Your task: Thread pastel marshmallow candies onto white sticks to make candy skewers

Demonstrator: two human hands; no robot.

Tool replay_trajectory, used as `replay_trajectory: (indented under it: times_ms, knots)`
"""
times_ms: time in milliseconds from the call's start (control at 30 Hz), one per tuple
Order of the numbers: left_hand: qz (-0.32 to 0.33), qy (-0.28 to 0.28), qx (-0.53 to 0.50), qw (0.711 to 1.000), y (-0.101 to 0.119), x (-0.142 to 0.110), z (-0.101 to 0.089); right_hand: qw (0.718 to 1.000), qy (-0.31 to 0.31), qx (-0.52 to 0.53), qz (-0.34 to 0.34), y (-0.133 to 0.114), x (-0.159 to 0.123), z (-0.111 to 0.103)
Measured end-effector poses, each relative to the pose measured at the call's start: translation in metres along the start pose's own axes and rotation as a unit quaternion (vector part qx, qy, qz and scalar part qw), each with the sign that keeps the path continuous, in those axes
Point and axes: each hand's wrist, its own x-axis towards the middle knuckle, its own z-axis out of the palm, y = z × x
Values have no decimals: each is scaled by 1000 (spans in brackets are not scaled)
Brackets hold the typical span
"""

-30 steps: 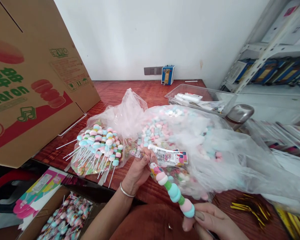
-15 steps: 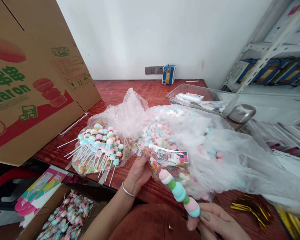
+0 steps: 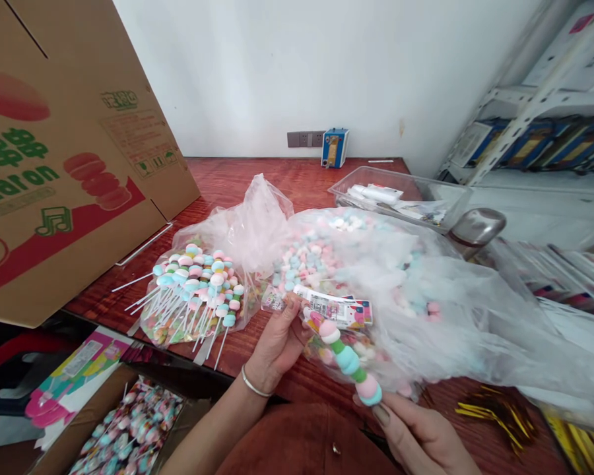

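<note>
A marshmallow skewer [image 3: 347, 360] of pink, white, blue and green pieces slants from upper left to lower right. My right hand [image 3: 416, 429] is closed at its lower end, just under the bottom blue piece; the stick there is hidden by the fingers. At the skewer's top end, my left hand [image 3: 283, 340] pinches a small clear printed wrapper [image 3: 313, 319]. The top pink piece sits at the wrapper's printed edge; how far inside the skewer reaches is unclear. Behind lie flat printed wrappers [image 3: 334, 309] on a big clear bag of loose marshmallows [image 3: 307, 257].
Several finished skewers [image 3: 202, 280] lie on a candy bag at left. A large carton [image 3: 79, 165] stands beyond them. Below is a box of wrapped skewers [image 3: 129, 422]. Gold twist ties [image 3: 497, 415] lie at right; a clear plastic tray [image 3: 400, 191] sits at the back.
My right hand has moved up and left with the skewer, bringing its top end closer to my left hand. The left hand stays nearly in place.
</note>
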Motion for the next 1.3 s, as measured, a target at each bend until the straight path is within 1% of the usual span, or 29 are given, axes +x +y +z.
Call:
replay_trajectory:
  times_ms: [67, 133, 267, 367, 433, 500, 567, 633, 733, 800, 867, 900, 933, 1000, 1033, 1067, 1100, 1133, 1167, 1200, 1233, 1267, 1300]
  knots:
    - [16, 21, 12, 1000, -1, 1, 2, 990, 17, -124, -62, -3, 1, -1]
    - [35, 11, 35, 999, -2, 0, 4, 975, 21, -201, -91, -3, 0, -2]
    - [78, -15, 106, 991, -1, -1, 8, 954, 43, -270, -126, 2, -2, -2]
    - [73, -31, 142, 987, -2, -3, 11, 939, 88, -300, -145, 5, -2, 0]
    - [57, -43, 118, 990, -5, -3, 13, 933, 114, -304, -155, 6, 0, 3]
    - [35, -39, 54, 997, -8, -2, 17, 931, 127, -295, -173, 7, 4, 8]
    - [12, -22, -19, 1000, -10, 1, 23, 930, 136, -282, -192, 9, 8, 15]
    - [-5, 0, -70, 998, -10, 4, 29, 924, 164, -280, -200, 14, 12, 20]
    - [-4, 54, -103, 993, -7, 8, 37, 898, 235, -303, -215, 27, 16, 23]
    - [3, 85, -105, 991, -7, 9, 39, 877, 246, -330, -249, 36, 16, 22]
    - [5, 99, -100, 990, -8, 10, 40, 866, 243, -346, -269, 42, 17, 22]
    - [5, 97, -98, 990, -9, 10, 40, 871, 241, -339, -262, 43, 17, 23]
    - [5, 92, -98, 991, -11, 10, 40, 885, 238, -318, -242, 42, 17, 25]
    - [8, 78, -100, 992, -13, 11, 38, 937, 214, -223, -164, 37, 19, 32]
    - [10, 72, -101, 992, -14, 11, 37, 964, 183, -154, -116, 34, 20, 35]
    - [10, 68, -101, 993, -15, 11, 37, 984, 147, -79, -62, 31, 21, 39]
    - [10, 66, -100, 993, -15, 12, 37, 993, 115, -9, -10, 28, 23, 42]
    - [10, 66, -98, 993, -15, 12, 37, 994, 92, 42, 28, 25, 25, 44]
    - [9, 67, -97, 993, -15, 12, 37, 993, 86, 64, 40, 23, 27, 45]
    - [8, 68, -97, 993, -15, 12, 38, 994, 97, 51, 24, 22, 29, 46]
    - [6, 71, -97, 993, -16, 12, 38, 993, 118, 1, -22, 21, 32, 46]
    - [5, 74, -96, 993, -17, 12, 39, 982, 149, -78, -89, 20, 36, 45]
    - [5, 78, -93, 993, -20, 11, 40, 954, 183, -173, -165, 20, 40, 45]
